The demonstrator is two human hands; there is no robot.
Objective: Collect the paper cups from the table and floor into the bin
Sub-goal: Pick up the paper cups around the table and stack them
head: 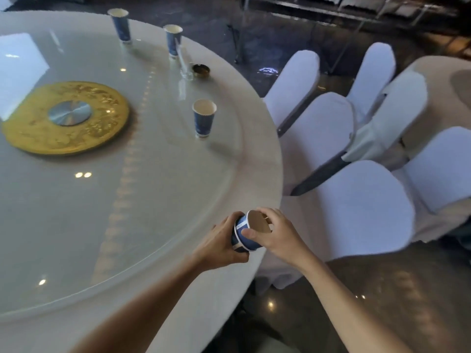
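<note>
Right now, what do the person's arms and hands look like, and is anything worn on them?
Both forearms are bare up to the bottom edge of the picture: no sleeves show. The left hand and right hand wear no gloves. No watch, bracelet or ring can be seen on the wrists or fingers, and there are no markings.

- The paper cup stack (245,234) held at the near table edge is deep blue with a white band at the rim and a brown-tan inside.
- The three standing paper cups — nearest (204,117), middle (173,40) and far (119,25) — are blue with faint paler markings, white rims and cream insides.
- The table (257,154) is off-white, under a pale grey glossy glass turntable (153,200).
- The centre disc (65,117) is gold with a raised leafy pattern and a silver hub.
- The ashtray (201,70) is dark brass-gold.
- The chair covers (362,215) are white.
- The floor (382,289) is dark grey-brown and shiny.
</note>
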